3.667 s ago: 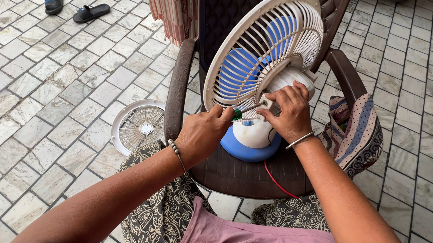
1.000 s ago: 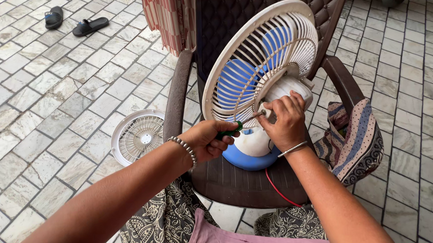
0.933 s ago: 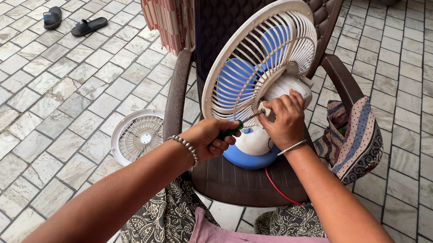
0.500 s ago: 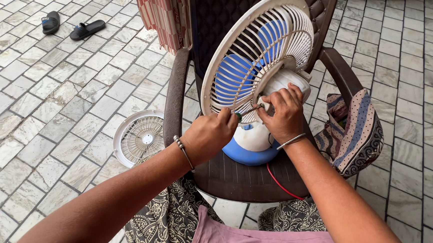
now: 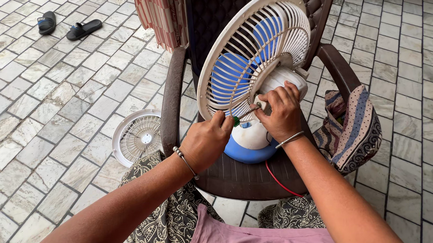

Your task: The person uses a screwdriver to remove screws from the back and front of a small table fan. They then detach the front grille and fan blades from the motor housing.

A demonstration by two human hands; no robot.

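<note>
A small white and blue table fan (image 5: 253, 59) stands on the seat of a brown plastic chair (image 5: 174, 89), its rear grille towards me and blue blades behind it. My left hand (image 5: 205, 142) is closed around a green-handled screwdriver (image 5: 237, 118) whose metal shaft points right, at the back of the fan's white motor housing. My right hand (image 5: 281, 112) grips the motor housing and the neck below the grille, fingers pinched beside the screwdriver tip. The fan's blue base (image 5: 248, 152) rests on the seat, with a red wire (image 5: 275, 178) trailing from it.
A loose white front grille (image 5: 137, 136) lies on the tiled floor left of the chair. A striped patterned cloth bag (image 5: 352, 128) hangs at the chair's right arm. Two dark sandals (image 5: 68, 25) lie far left. A striped cloth (image 5: 160, 15) hangs behind the chair.
My left hand has rolled over, from palm turned up under the screwdriver a second ago to knuckles up now, with the handle turned. My right hand stays on the housing. The view shifted slightly.
</note>
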